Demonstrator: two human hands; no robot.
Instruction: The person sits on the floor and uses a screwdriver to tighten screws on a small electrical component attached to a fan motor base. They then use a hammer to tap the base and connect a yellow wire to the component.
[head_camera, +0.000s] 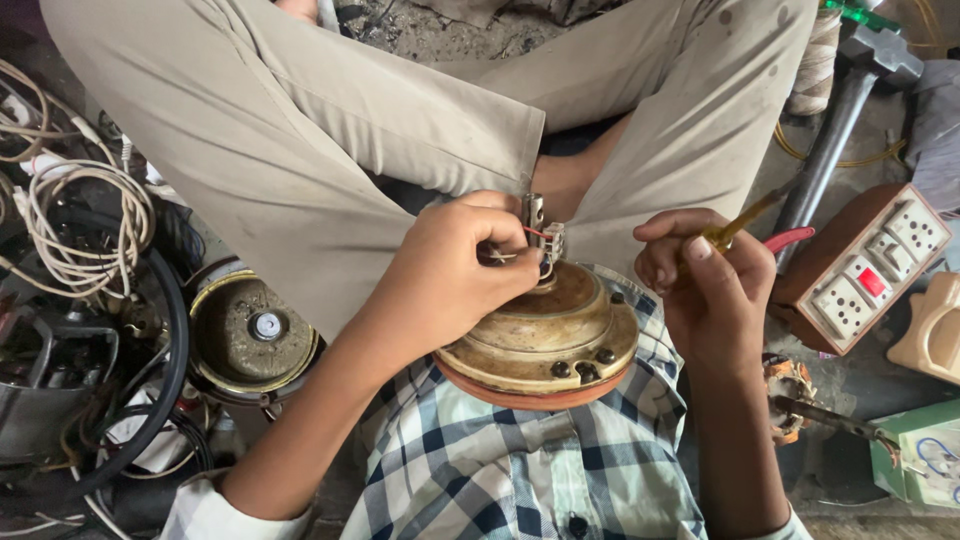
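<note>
Fan motor (540, 340) on lap, left hand (455, 265) pinching its wires, terminal half hidden, right hand (705, 275) clenched round yellow-handled screwdriver (735, 228), tip unseen.

Only one package shows here: a pale green cardboard box (925, 452) sitting at my far right, low by the edge of the view, just past my right forearm. Its top face is light green, and its side panel is white with a blue line drawing on it. The box is cut off by the frame, so I can't tell its full shape. I see no labels, signs or screens.
</note>
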